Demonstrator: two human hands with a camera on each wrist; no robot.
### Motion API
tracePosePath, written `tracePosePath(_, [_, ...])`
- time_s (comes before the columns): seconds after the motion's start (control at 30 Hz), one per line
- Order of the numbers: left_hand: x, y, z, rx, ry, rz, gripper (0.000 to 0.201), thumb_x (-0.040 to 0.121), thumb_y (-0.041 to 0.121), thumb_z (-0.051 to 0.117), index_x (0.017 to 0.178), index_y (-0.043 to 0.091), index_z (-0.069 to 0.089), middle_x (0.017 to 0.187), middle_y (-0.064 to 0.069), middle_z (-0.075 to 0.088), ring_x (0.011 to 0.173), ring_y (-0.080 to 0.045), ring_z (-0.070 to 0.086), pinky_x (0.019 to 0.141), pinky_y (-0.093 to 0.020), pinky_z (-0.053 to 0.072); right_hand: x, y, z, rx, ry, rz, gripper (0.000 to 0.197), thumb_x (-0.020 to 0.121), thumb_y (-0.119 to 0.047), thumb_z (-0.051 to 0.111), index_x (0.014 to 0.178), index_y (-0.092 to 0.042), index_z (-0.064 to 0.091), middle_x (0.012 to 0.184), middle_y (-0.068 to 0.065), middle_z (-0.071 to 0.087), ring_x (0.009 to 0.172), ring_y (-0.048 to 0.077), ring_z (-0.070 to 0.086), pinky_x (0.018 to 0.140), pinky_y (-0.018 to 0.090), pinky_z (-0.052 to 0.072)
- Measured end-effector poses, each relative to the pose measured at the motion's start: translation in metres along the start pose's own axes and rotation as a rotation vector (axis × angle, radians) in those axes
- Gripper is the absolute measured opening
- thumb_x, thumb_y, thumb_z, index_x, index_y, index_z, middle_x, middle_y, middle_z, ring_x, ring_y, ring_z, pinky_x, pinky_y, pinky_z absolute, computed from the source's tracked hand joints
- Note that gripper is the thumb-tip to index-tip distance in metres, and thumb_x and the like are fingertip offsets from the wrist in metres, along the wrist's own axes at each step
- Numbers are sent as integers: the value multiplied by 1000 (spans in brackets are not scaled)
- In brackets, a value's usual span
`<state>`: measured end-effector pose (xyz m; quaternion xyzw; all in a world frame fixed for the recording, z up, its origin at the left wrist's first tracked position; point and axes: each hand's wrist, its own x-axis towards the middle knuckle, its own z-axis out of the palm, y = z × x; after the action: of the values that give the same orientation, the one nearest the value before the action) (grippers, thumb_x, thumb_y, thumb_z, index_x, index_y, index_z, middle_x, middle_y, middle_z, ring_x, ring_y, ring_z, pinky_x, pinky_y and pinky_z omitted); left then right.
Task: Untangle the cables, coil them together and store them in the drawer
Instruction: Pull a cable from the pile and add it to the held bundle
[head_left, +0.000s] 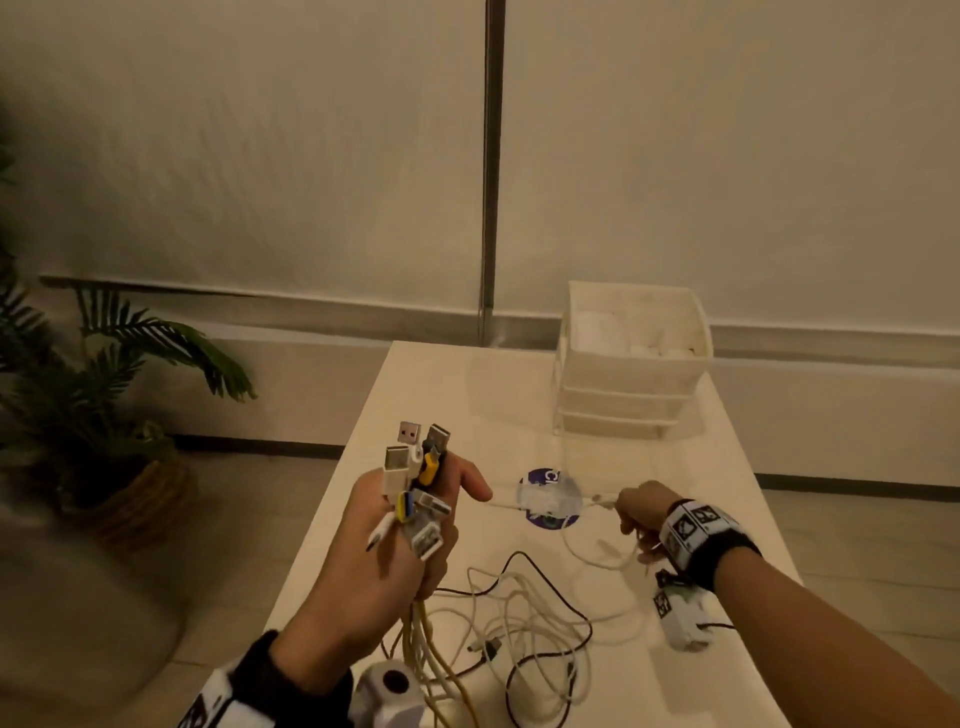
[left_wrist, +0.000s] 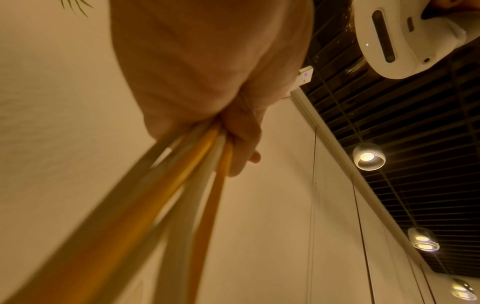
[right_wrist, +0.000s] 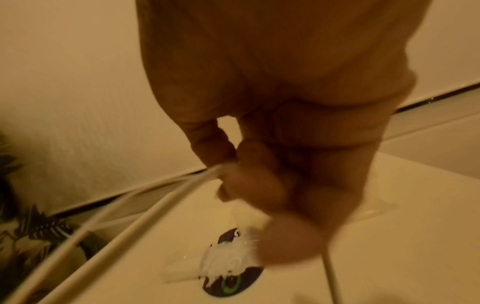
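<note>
My left hand (head_left: 400, 530) is raised over the table's left edge and grips a bundle of cable ends (head_left: 415, 478) with USB plugs in white, yellow and black sticking up. The white and yellow cords (left_wrist: 192, 170) run down out of its fist. My right hand (head_left: 636, 514) holds a white cable (head_left: 597, 551) above the table, pinching it (right_wrist: 213, 171) between thumb and fingers. Loose white and black cables (head_left: 524, 618) lie tangled on the table between my arms. The white drawer unit (head_left: 631, 364) stands at the table's far right, its drawers pushed in.
The white table (head_left: 457, 395) carries a round purple sticker (head_left: 548, 499) near its middle. A potted palm (head_left: 93, 395) in a woven basket stands on the floor to the left. A pale wall with a vertical metal pole (head_left: 491, 171) lies behind.
</note>
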<state>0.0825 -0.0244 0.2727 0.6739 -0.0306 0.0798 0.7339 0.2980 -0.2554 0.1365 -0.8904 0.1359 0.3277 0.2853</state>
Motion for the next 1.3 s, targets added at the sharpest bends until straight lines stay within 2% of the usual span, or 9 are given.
tracePosePath(0.27, [6, -4, 10, 4, -59, 5, 33, 88, 45, 52, 91, 14, 66, 57, -7, 27, 45, -16, 21, 44, -26, 22, -9, 32, -18, 72, -18, 61, 22, 83, -17, 50, 82, 3, 59, 71, 27, 68, 59, 36, 64, 65, 45, 58])
tracePosePath(0.43, [6, -8, 9, 7, -68, -31, 32, 80, 43, 54, 90, 16, 68, 55, 3, 35, 44, -13, 26, 43, -23, 27, -12, 39, -23, -7, -84, 110, 23, 73, -12, 45, 79, 3, 61, 72, 21, 73, 64, 32, 67, 68, 33, 54])
tracePosePath(0.57, [5, -8, 10, -1, -15, -74, 39, 79, 48, 56, 92, 12, 67, 53, 5, 38, 43, -11, 28, 45, -23, 28, -21, 31, -27, 182, 7, 43, 22, 78, -6, 50, 89, 12, 57, 66, 27, 69, 59, 36, 66, 66, 45, 57])
tracePosePath(0.67, [8, -5, 13, -28, 3, -50, 27, 92, 34, 50, 87, 15, 68, 54, 0, 31, 44, -12, 23, 42, -23, 25, -28, 24, -24, 457, 6, 0, 16, 89, -5, 52, 81, 8, 54, 57, 21, 59, 57, 34, 62, 56, 39, 56])
tracePosePath(0.77, [12, -1, 16, -30, 27, -30, 28, 99, 31, 50, 86, 15, 68, 56, -6, 28, 46, -16, 19, 44, -25, 19, -36, 24, -25, 601, -51, 6, 35, 97, -17, 51, 64, -6, 47, 54, 11, 48, 47, 23, 49, 47, 27, 46])
tracePosePath(0.9, [17, 4, 20, -91, 53, -67, 32, 93, 36, 48, 88, 11, 69, 59, -9, 23, 50, -20, 14, 45, -29, 15, -67, 15, -42, 815, 50, -235, 28, 98, -22, 47, 82, -1, 58, 59, 11, 51, 49, 23, 46, 51, 31, 41])
tracePosePath(1.0, [23, 4, 23, -156, 58, -102, 38, 93, 39, 47, 99, 10, 70, 62, -9, 23, 50, -17, 14, 45, -26, 15, -126, 1, -38, 1079, -133, -505, 23, 98, -14, 43, 100, 1, 60, 65, 10, 52, 58, 26, 50, 57, 37, 45])
tracePosePath(1.17, [34, 7, 39, -312, -40, -199, 47, 91, 49, 44, 119, 20, 67, 71, -5, 38, 47, -11, 19, 41, -22, 18, -217, -23, 0, 782, -97, -972, 20, 93, -11, 50, 95, -13, 71, 63, 9, 56, 49, 25, 49, 50, 35, 47])
tracePosePath(1.3, [38, 7, 48, -416, -154, -214, 51, 94, 50, 37, 129, 21, 61, 68, -2, 38, 44, -7, 26, 39, -18, 26, -232, -31, 13, 740, -4, -1037, 24, 94, -8, 52, 99, -20, 72, 68, 5, 72, 49, 19, 49, 48, 28, 44])
